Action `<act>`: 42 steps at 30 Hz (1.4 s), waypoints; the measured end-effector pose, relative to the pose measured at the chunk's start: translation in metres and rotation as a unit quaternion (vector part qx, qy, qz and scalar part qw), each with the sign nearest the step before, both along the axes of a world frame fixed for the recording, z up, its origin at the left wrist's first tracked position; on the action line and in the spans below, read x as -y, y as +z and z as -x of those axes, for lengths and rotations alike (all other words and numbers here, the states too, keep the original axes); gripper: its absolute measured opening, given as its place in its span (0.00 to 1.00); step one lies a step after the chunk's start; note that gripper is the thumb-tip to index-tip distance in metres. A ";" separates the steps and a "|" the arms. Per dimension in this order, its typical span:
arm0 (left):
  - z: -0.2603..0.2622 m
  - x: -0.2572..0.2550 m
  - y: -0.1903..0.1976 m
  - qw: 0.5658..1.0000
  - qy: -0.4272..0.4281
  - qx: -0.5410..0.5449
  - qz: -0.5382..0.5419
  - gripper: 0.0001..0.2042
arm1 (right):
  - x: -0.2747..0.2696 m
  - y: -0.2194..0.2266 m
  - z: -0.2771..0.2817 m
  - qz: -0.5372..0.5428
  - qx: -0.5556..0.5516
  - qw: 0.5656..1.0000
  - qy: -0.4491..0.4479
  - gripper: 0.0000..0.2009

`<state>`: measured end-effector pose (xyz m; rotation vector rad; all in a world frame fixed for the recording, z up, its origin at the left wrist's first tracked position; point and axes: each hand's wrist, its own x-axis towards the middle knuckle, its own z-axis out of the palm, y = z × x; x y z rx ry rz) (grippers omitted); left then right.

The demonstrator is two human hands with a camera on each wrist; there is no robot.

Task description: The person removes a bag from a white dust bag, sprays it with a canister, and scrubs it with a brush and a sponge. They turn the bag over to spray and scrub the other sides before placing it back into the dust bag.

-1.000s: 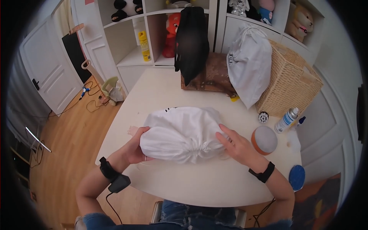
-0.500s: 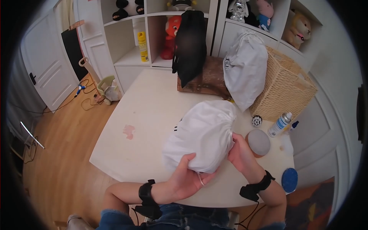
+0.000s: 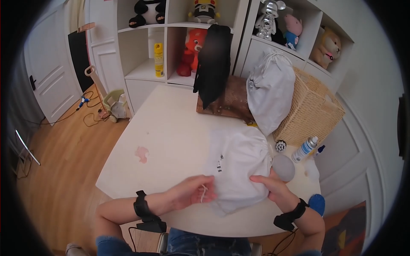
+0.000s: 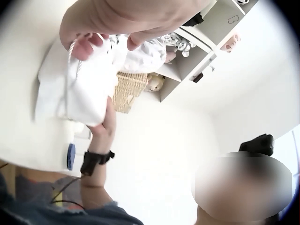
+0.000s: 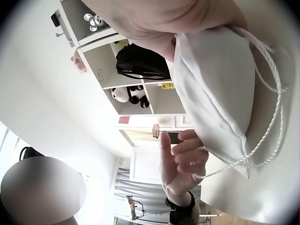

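Note:
A white cloth drawstring bag with dark lettering lies over the table in front of me, its near end toward the table's front edge. My right hand grips its right side, thumb on top of the cloth. At the bag's left edge is my left hand, its fingers curled with the white drawstring cord looped about them. In the right wrist view, the twisted cord runs in a long loop from the bag to the left fingers.
Behind the bag are a brown case with a black bag on it, another white drawstring bag and a woven basket. To the right stand a spray can and a grey-topped round object. White table extends left.
The bag has turned, its gathered end swinging from the near side to the right, and now looks flatter. My left hand has left its side and now has the cord about its fingers.

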<state>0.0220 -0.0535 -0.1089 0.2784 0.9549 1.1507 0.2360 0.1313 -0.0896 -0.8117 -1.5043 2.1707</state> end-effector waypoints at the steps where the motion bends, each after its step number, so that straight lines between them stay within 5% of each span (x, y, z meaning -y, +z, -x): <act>1: 0.007 -0.004 -0.008 1.000 0.000 0.002 -0.003 0.17 | -0.004 0.002 -0.005 -0.024 0.026 0.999 -0.004 0.44; 3: 0.019 -0.014 -0.019 0.993 0.078 -0.091 -0.015 0.18 | -0.005 0.011 -0.011 -0.052 0.055 0.997 -0.011 0.45; 6: 0.018 -0.037 -0.014 0.996 0.036 -0.073 -0.025 0.24 | -0.001 0.041 -0.012 -0.194 0.111 0.975 0.008 0.46; 8: 0.021 -0.048 -0.010 0.997 0.015 -0.042 -0.066 0.27 | 0.002 0.055 -0.012 -0.429 0.185 0.880 0.085 0.47; 9: 0.024 -0.056 -0.013 0.996 0.046 0.011 -0.073 0.30 | 0.011 0.064 -0.011 -0.431 0.188 0.879 0.081 0.47; 11: 0.028 -0.066 -0.017 0.992 0.075 0.065 -0.081 0.33 | 0.041 0.081 0.000 -0.610 0.230 0.749 0.116 0.47; 12: 0.030 -0.069 -0.020 0.982 0.065 0.112 -0.140 0.34 | 0.052 0.087 0.005 -0.610 0.232 0.749 0.115 0.47; 14: 0.035 -0.073 -0.026 0.966 0.055 0.160 -0.197 0.35 | 0.067 0.094 0.013 -0.695 0.308 0.627 0.172 0.48; 18: 0.044 -0.068 -0.039 0.956 0.052 0.159 -0.242 0.32 | 0.076 0.074 0.008 -0.705 0.249 0.652 0.123 0.49; 20: 0.045 -0.064 -0.042 0.960 0.045 0.149 -0.235 0.32 | 0.074 0.054 -0.004 -0.684 0.209 0.699 -0.025 0.47; 21: 0.045 -0.062 -0.043 0.969 0.062 0.128 -0.203 0.31 | 0.069 0.042 -0.014 -0.684 0.213 0.697 -0.023 0.47; 23: 0.045 -0.061 -0.047 0.975 0.078 0.112 -0.174 0.30 | 0.055 0.018 -0.032 -0.590 0.103 0.793 -0.115 0.46; 24: 0.045 -0.062 -0.052 0.979 0.089 0.088 -0.159 0.31 | 0.055 0.010 -0.035 -0.592 0.107 0.791 -0.112 0.46; 26: 0.043 -0.061 -0.054 0.982 0.101 0.070 -0.143 0.32 | 0.057 -0.004 -0.041 -0.446 0.063 0.881 -0.142 0.46; 34: 0.046 -0.060 -0.060 0.978 0.062 0.081 -0.180 0.30 | 0.062 -0.037 -0.031 -0.449 0.027 0.860 -0.240 0.48; 36: 0.045 -0.061 -0.066 0.976 0.035 0.104 -0.188 0.30 | 0.056 -0.024 -0.023 -0.482 0.018 0.836 -0.262 0.47; 38: 0.042 -0.062 -0.063 0.973 0.006 0.130 -0.192 0.30 | 0.054 -0.001 -0.017 -0.384 -0.085 0.844 -0.365 0.37; 42: 0.045 -0.059 -0.051 0.983 0.041 0.109 -0.141 0.28 | 0.037 0.059 0.002 -0.406 -0.092 0.827 -0.377 0.35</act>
